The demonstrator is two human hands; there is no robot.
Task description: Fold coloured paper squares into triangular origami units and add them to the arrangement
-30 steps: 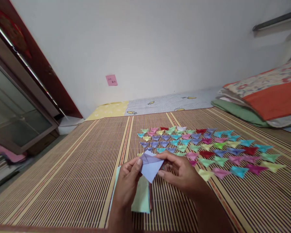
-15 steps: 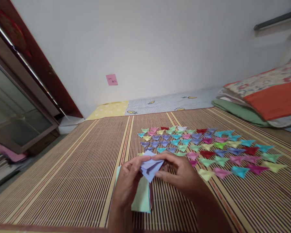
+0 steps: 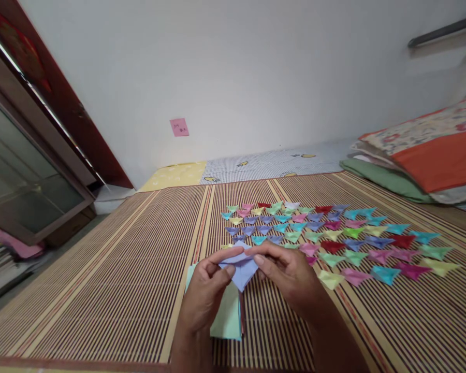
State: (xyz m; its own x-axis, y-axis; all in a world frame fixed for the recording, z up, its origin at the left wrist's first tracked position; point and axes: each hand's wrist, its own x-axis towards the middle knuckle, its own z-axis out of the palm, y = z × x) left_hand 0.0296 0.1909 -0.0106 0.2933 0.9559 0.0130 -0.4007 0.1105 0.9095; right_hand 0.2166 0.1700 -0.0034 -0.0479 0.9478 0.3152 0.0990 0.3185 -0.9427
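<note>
A lavender sheet of origami paper (image 3: 244,273), partly folded with its lower corner pointing toward me, is held up between both hands. My left hand (image 3: 207,285) pinches its left side, the thumb on the front and the index finger along the top edge. On the right side my right hand (image 3: 289,274) grips it between thumb and forefinger. Under my left hand, partly hidden by it, lies a stack of coloured paper (image 3: 227,316) with a pale green sheet on top. Rows of small folded paper pieces (image 3: 331,280) in many colours spread out beyond my right hand.
Everything lies on a striped bamboo mat (image 3: 112,290). Folded bedding (image 3: 431,155) is piled at the right, and a pink note (image 3: 179,127) sticks to the white wall (image 3: 256,72). A glass-panelled cabinet (image 3: 27,171) stands at the left.
The upper part of the lavender paper has been folded down flatter. Both thumbs have moved up onto its front face.
</note>
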